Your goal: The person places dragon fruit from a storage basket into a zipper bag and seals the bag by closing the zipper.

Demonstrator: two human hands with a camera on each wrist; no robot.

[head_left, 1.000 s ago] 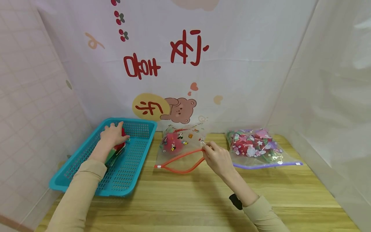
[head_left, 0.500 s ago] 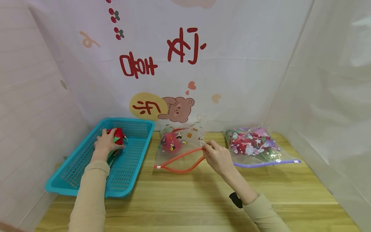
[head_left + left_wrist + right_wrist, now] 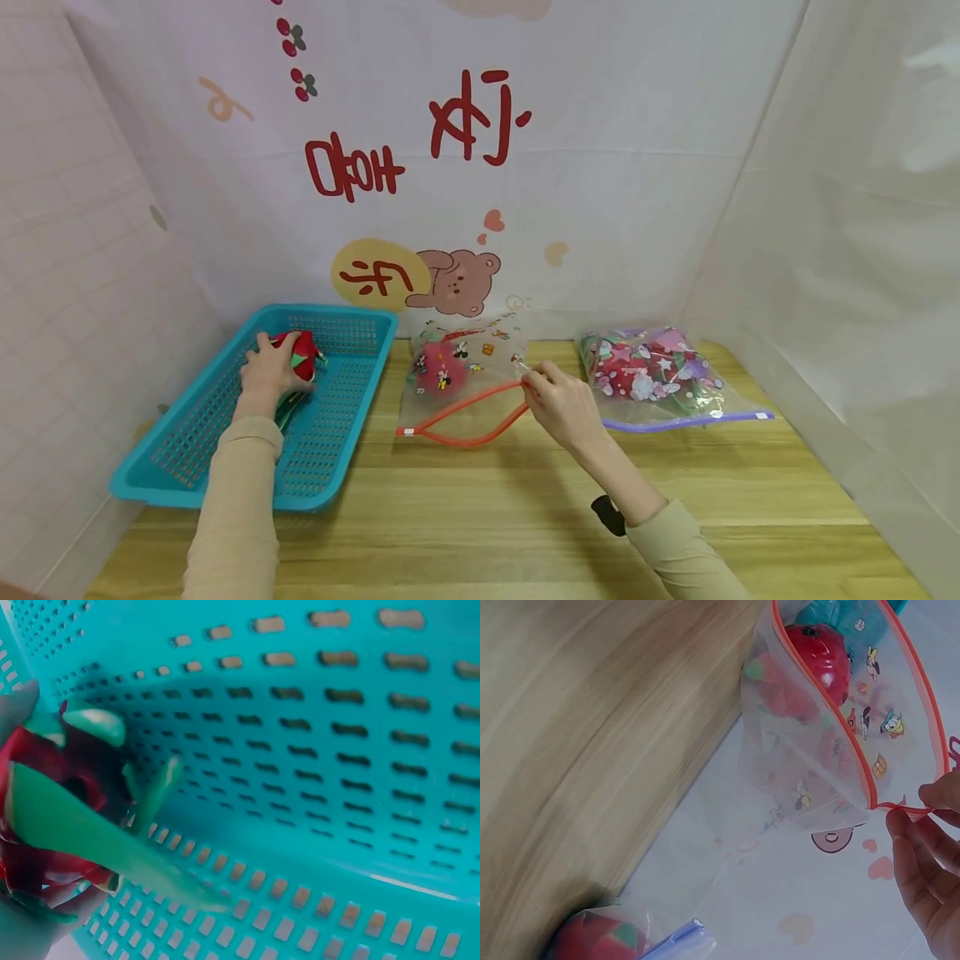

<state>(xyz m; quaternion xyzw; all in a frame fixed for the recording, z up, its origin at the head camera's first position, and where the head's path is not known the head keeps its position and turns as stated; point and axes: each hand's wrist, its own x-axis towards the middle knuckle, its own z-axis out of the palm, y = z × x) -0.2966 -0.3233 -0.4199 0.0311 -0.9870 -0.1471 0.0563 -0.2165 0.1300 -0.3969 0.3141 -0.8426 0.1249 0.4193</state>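
Note:
In the head view, my left hand [image 3: 264, 371] is in the blue basket [image 3: 330, 492], its fingers curled round a red dragon fruit [image 3: 303, 354]. The left wrist view shows the dragon fruit [image 3: 64, 817] up close, with long green scales sticking out towards the basket's perforated wall. My right hand [image 3: 562, 408] pinches the right end of the orange-red zip edge of a clear printed bag [image 3: 487, 404]. That bag's mouth gapes, and a shiny red round fruit [image 3: 821, 664] lies inside, as the right wrist view shows. Something dark green shows below the dragon fruit.
A second clear bag [image 3: 652, 375] with a purple zip lies at the back right, red and green things inside. Behind everything stands a white printed backdrop [image 3: 600, 167]. The wooden table [image 3: 480, 517] extends in front of the bags.
My left hand has shifted slightly left and turned in the basket; it now grips the dragon fruit, more of which shows. The right hand keeps its pinch on the bag's edge.

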